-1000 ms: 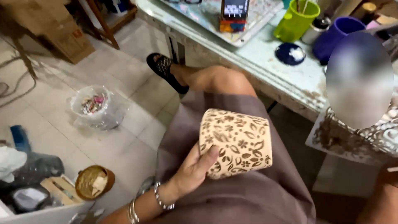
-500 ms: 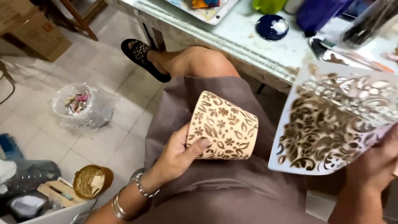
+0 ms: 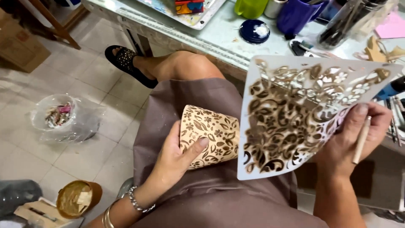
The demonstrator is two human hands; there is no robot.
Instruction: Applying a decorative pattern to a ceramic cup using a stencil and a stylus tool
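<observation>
The left hand [image 3: 175, 158] grips a patterned pot [image 3: 209, 135] lying on its side on the lap. The right hand [image 3: 354, 137] is closed on a floral stencil [image 3: 295, 118] and a thin stick [image 3: 361, 139], just beside the pot. Beyond stands the desk [image 3: 219, 36] with a purple mug [image 3: 295, 14].

I wore a mauve-brown apron [image 3: 211, 194] over my lap, a beaded silver bracelet [image 3: 137, 202] and gold bangles [image 3: 106, 217] behind my left hand [image 3: 175, 158], plus a black studded sandal [image 3: 126, 63].

pot [image 3: 211, 136] on lap, stencil [image 3: 295, 118] right
</observation>
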